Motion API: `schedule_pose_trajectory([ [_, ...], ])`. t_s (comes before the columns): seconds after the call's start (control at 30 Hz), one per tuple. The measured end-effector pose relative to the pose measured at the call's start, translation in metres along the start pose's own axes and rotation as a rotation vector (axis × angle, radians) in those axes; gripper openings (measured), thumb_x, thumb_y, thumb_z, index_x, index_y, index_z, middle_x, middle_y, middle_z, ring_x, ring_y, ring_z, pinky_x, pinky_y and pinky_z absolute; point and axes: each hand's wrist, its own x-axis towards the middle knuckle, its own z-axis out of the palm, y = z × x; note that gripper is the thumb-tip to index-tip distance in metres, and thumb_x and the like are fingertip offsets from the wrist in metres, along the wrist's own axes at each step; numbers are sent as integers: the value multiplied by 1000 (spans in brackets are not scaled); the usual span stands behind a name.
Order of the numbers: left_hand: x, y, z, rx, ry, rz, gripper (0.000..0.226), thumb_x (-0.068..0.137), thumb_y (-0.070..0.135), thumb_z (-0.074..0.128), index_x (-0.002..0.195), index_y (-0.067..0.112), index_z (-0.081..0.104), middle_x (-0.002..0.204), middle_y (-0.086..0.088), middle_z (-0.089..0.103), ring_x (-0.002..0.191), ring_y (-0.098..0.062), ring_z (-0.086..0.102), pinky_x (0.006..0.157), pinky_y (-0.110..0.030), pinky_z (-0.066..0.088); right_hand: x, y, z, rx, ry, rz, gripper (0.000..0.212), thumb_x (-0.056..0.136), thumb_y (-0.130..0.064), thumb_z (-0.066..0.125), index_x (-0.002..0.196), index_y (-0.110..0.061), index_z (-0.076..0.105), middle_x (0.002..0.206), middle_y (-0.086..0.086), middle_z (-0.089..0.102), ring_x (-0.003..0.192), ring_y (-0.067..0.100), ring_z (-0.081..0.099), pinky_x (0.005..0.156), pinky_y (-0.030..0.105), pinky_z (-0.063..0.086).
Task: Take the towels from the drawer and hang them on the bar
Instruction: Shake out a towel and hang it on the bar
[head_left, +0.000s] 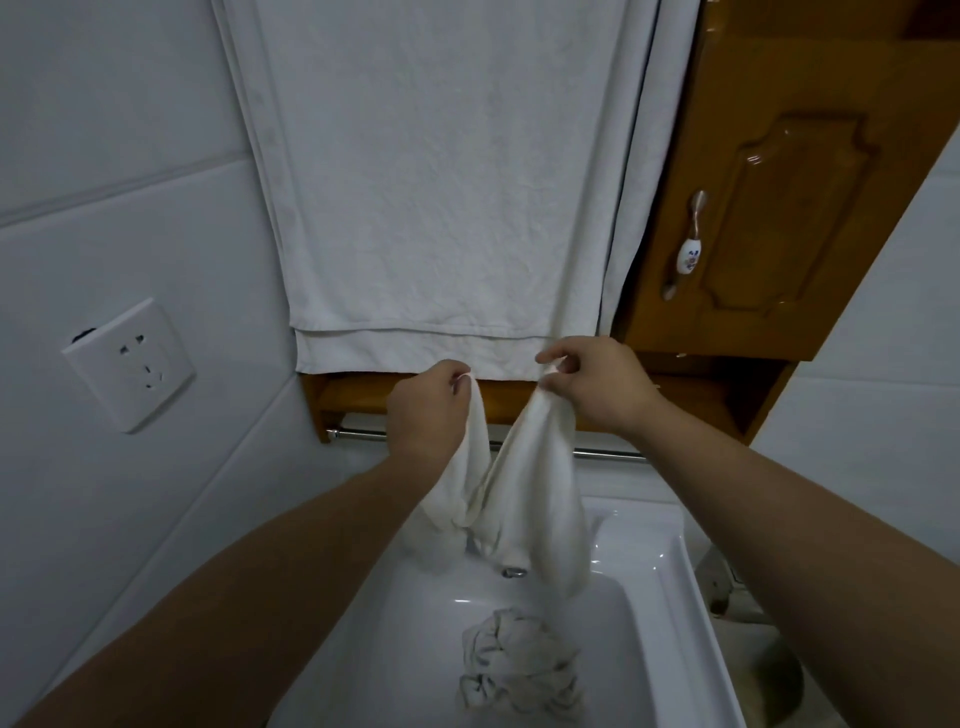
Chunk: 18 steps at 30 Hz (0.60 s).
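Now left hand (426, 410), right hand (592, 384) pinch small white cloth towel (530, 488) — weak pinch could drop it into white ceramic sink (665, 571).

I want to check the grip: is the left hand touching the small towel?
Touching. The head view shows the left hand pinching a top corner of the small towel, which hangs over the sink.
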Motion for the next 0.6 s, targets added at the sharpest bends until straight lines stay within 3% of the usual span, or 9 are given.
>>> schedule_pose_trajectory([
  [0.13,-9,19,6,-31,-18,160,21,96,29,58,109,22,72,89,2,75,83,-16,67,72,-26,49,-2,-10,16,162,-68,7,29,85,-22,77,113,-21,73,80,-4,65,74,8,62,65,19,45],
  [0.23,-13,28,5,-27,-30,203,20,96,28,59,108,21,73,87,1,75,81,-17,67,71,-27,47,-2,-12,23,247,-84,26,30,83,-21,79,112,-18,75,66,-12,63,63,5,60,66,25,46],
  [0.37,-15,25,-1,-51,-7,204,17,94,30,61,102,21,73,84,4,74,78,-15,66,69,-28,49,-4,-11,20,232,-47,55,24,85,-20,78,108,-15,75,74,-11,61,78,8,60,74,23,45],
  [0.6,-25,34,-10,-83,-29,193,17,95,35,61,102,23,72,85,7,72,79,-10,64,68,-24,47,-9,-12,22,138,-44,12,17,91,-22,71,104,-14,77,81,-5,68,73,8,59,69,25,44],
])
